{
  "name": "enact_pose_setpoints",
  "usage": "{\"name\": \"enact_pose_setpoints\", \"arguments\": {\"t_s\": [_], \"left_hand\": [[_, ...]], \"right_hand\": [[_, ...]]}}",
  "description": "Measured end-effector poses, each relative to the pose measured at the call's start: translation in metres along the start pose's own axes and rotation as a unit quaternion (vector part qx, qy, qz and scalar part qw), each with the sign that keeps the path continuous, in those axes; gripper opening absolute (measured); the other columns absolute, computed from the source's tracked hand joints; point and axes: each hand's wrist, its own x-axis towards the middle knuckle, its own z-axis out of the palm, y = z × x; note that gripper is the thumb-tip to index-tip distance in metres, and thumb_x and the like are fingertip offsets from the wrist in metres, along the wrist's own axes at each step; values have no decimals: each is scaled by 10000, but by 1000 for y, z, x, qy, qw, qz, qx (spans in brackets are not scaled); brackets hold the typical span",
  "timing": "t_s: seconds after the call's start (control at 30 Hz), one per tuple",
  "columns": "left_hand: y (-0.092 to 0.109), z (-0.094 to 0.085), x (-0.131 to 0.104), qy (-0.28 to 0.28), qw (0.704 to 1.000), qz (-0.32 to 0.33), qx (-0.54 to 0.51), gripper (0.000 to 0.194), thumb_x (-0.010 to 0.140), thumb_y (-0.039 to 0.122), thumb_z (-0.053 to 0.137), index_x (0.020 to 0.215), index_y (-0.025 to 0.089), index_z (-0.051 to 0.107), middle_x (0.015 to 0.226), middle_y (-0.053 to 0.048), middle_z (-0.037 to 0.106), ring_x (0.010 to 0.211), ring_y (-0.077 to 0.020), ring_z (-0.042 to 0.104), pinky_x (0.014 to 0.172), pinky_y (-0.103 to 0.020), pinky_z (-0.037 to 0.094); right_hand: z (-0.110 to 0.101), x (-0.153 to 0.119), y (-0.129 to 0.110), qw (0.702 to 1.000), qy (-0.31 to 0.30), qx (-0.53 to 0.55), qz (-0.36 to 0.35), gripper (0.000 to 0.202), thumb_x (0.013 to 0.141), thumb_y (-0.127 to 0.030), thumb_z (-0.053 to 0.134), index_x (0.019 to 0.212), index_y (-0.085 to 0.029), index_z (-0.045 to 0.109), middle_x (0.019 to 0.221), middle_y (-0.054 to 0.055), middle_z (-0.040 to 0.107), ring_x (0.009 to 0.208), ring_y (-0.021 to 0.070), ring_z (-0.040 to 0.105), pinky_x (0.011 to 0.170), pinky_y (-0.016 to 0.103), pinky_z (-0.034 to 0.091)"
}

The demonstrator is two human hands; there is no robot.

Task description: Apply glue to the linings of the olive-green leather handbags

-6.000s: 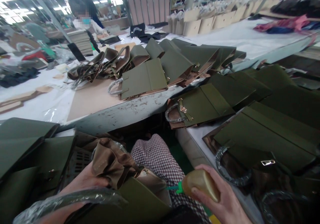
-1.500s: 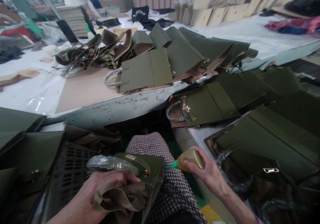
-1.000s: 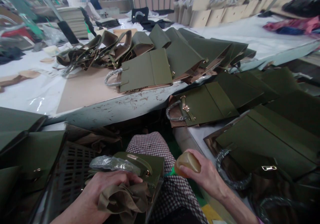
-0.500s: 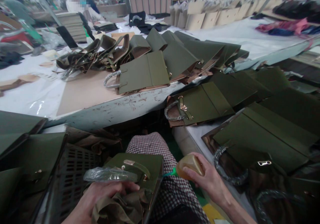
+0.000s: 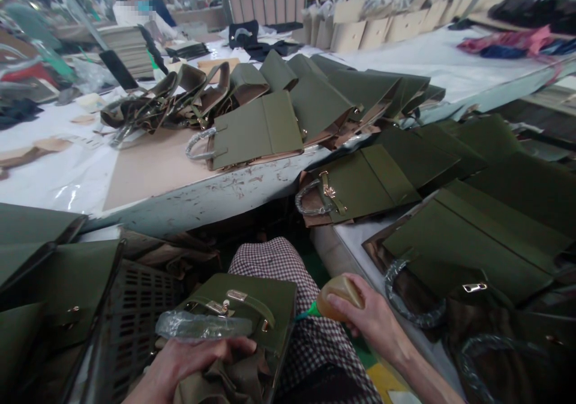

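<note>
Two hands: left hand (image 5: 189, 362) on handbag (image 5: 252, 308); right hand (image 5: 364, 320) round bottle (image 5: 337, 293)

Left hand (image 5: 189, 362) cut by bottom edge; glue bottle (image 5: 335, 296) nozzle tip behind handbag (image 5: 252, 308).

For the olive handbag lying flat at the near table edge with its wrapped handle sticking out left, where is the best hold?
Grip the handbag by its plastic-wrapped handle, coming from the left. The handle arches clear of the body over bare board, so fingers can likely hook through it; the right side is crowded by overlapping bags.
</note>
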Motion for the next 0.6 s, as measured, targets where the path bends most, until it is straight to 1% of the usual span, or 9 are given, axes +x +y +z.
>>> {"name": "enact_pose_setpoints", "arguments": {"t_s": [0.13,0.2,0.27,0.33,0.43,0.5,0.6], "left_hand": [[-2,0,3,-9,999,-28,-15,345,857,103,710,932,384,894,1066,49,863,1079,-265,818,972,-298,646],[0,1,2,-1,1000,-23,-9,331,882,111,696,937,370,895,1052,46,866,1048,-262,826,966,-312,656],[3,2,-1,9,1000,-7,1,313,930,141,669,975,355,892,1073,35,864,1038,-263,828,964,-326,663],[5,3,-3,12,1000,15,11,271,951,184,686,983,358,892,1107,28,859,1057,-263,824,975,-314,657],[7,4,-5,6,999,33,14,217,946,233,731,990,372,891,1128,21,856,1079,-262,817,982,-296,648],[8,4,-4,4,1000,26,7,210,958,252,720,998,370,890,1108,15,861,1066,-261,822,970,-299,652],[6,4,-4,17,999,27,10,163,943,299,746,991,356,891,1075,6,867,1038,-267,828,962,-315,657]], "right_hand": [[2,-2,0,1000,4,-2,2,503,775,-512,734,1185,-230,663,973,70,761,681,254,704,477,324,536],[3,-3,1,1000,4,-3,6,551,768,-530,719,1206,-205,644,1043,107,746,731,276,708,479,339,547],[3,-3,2,1000,3,1,11,608,776,-571,694,1242,-189,614,1093,131,728,729,273,700,469,343,545],[3,-3,5,1000,-2,9,18,625,788,-604,682,1258,-201,597,1052,110,729,642,235,669,445,326,517],[3,-1,6,999,-18,22,34,585,781,-600,719,1217,-226,610,888,44,725,473,167,568,404,304,455],[2,-1,4,998,-34,38,42,545,792,-590,730,1184,-228,619,816,17,709,441,155,542,399,298,442],[1,-3,-1,994,-60,75,47,488,835,-607,706,1134,-229,626,763,-3,691,462,157,557,412,284,439]]}}
